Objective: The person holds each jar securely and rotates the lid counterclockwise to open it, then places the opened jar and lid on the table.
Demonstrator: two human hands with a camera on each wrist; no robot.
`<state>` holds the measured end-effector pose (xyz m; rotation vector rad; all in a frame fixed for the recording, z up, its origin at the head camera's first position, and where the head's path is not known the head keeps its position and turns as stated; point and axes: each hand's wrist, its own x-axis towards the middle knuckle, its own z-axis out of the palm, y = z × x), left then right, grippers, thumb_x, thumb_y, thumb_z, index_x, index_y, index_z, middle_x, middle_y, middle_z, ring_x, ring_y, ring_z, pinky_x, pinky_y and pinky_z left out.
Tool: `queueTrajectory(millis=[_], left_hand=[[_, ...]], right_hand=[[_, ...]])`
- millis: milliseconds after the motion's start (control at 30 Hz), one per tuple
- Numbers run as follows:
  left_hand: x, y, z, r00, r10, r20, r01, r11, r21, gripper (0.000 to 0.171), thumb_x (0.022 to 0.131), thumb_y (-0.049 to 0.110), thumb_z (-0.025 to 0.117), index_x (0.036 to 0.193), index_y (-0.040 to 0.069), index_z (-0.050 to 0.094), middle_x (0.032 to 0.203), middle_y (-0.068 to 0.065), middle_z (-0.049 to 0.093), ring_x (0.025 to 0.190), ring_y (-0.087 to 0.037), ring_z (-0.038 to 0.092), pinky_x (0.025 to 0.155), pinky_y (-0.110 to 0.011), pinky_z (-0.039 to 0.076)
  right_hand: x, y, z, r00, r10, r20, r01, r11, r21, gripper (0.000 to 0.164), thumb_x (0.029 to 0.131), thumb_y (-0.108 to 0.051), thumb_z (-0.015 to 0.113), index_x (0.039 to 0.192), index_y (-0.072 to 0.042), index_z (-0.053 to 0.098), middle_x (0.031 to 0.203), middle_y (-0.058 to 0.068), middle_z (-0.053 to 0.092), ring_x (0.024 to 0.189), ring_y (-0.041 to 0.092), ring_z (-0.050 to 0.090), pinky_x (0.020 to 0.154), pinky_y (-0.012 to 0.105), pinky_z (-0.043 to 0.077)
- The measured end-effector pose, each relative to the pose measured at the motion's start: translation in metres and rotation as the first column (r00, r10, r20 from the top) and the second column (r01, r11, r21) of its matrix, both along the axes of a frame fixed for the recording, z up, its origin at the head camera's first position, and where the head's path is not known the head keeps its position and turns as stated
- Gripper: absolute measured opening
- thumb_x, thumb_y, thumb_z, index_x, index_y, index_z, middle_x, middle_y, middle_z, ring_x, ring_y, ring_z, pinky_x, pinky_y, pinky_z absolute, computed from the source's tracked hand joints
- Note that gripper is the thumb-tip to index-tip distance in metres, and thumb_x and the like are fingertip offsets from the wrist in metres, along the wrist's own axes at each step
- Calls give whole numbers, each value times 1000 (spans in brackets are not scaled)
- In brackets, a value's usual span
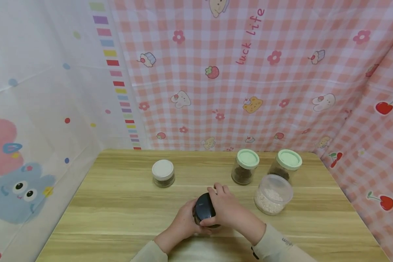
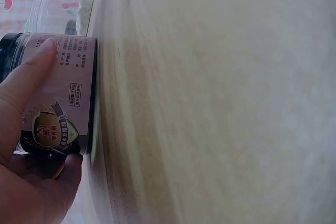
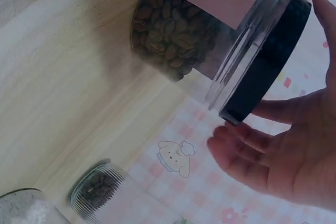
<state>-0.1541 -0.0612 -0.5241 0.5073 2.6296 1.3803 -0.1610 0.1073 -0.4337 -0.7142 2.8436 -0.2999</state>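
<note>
Near the front middle of the table, both hands are at a clear plastic jar (image 3: 173, 30) with a black screw lid (image 1: 204, 207). A pink paper label (image 2: 60, 82) wraps its side, and brown bean-like pieces fill its lower part. The left hand (image 1: 185, 220) grips the jar's body, thumb over the label and fingers round the other side. The right hand (image 1: 228, 209) has its thumb and fingers curved about the lid's rim from above. In the right wrist view the lid still sits on the jar's neck.
A small white-lidded jar (image 1: 163, 173) stands at the back left. At the back right are two jars with green lids, one left (image 1: 245, 166) and one right (image 1: 285, 164). Before them is a clear tub (image 1: 273, 194) of pale flakes. A patterned cloth (image 1: 229, 83) hangs behind the table.
</note>
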Motion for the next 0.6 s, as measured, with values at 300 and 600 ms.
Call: queueTrajectory(millis=[300,600], left_hand=[[1,0,1,1000,-8,-2,8,1000,-4,95,56,43,90,134,9,48,128,-7,57,117,-25,54,98,-43,46],[-1,-1,0,1000,-10,-19,9,1000,-23,98,56,40,90,137,7,44,131,-10,55,120,-27,53,100,-46,44]], right_hand=[[-3,2,-2,995,94,-22,-94,996,-6,96,62,-52,83,137,-6,45,132,11,44,117,29,44,91,42,49],[-4,6,-2,986,163,27,-162,986,-33,104,63,-55,81,146,-13,33,147,14,32,131,35,34,100,49,43]])
